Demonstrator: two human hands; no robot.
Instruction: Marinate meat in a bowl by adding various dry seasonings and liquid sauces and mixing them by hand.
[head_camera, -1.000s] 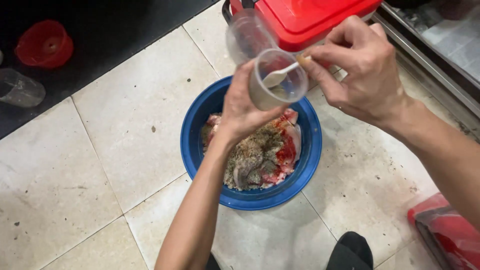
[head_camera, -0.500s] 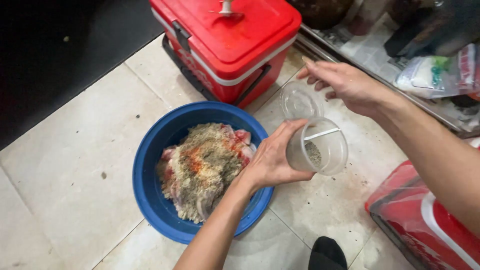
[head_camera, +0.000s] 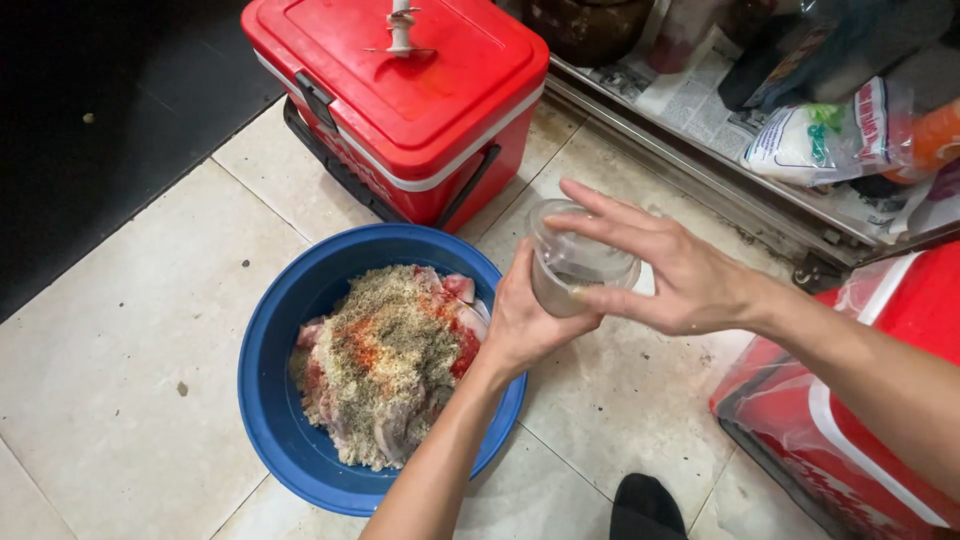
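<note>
Left hand (head_camera: 525, 325) grip clenched around clear cup (head_camera: 565, 275), grasping its side. Right hand (head_camera: 670, 275) fingers spread over its lid, touching. Blue bowl (head_camera: 270, 380) just left of grip.

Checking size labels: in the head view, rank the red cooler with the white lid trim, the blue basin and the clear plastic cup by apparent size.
1. red cooler, roughly level with the basin
2. blue basin
3. clear plastic cup, smallest
</note>
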